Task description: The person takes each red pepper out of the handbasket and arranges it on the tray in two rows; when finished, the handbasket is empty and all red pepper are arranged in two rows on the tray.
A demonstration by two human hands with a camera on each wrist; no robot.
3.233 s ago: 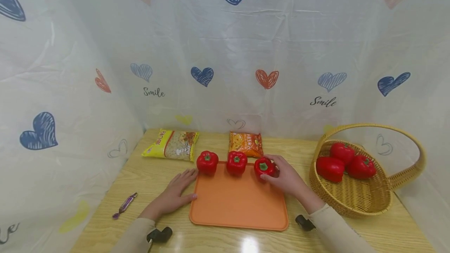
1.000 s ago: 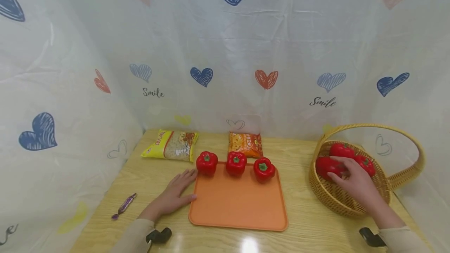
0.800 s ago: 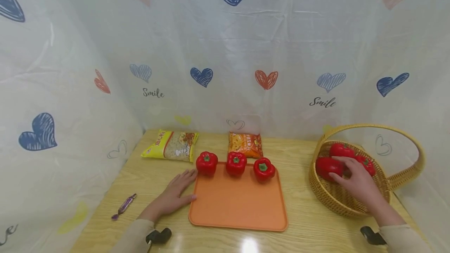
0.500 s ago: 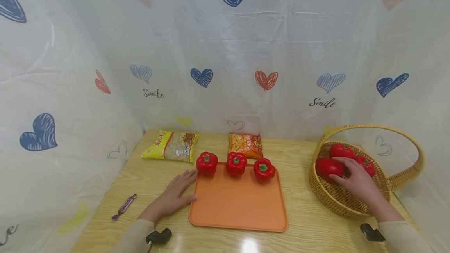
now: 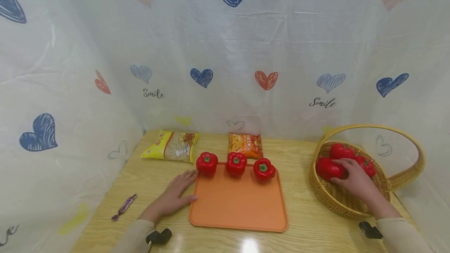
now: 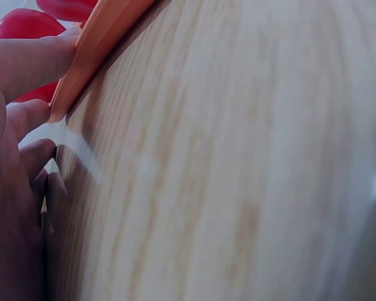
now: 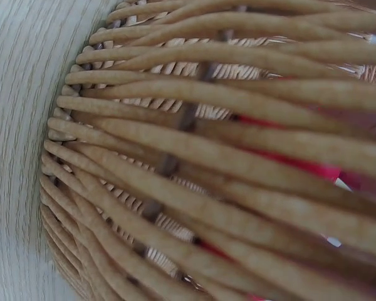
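1. Red pepper (image 5: 329, 168), lying on its side in the basket (image 5: 325, 199), long axis roughly left to right; I can't see its stem.
2. Right hand (image 5: 358, 180): fingers grasping the pepper's right end.
3. Left hand (image 5: 171, 196): fingers released, touching the tray (image 5: 239, 210).

From above, the head camera faces forward-down across the bench (image 5: 302, 214), sharing the tray's left edge (image 5: 191, 211) with the low, close left wrist view and the basket (image 5: 325, 197) with the right wrist's, close against its weave.
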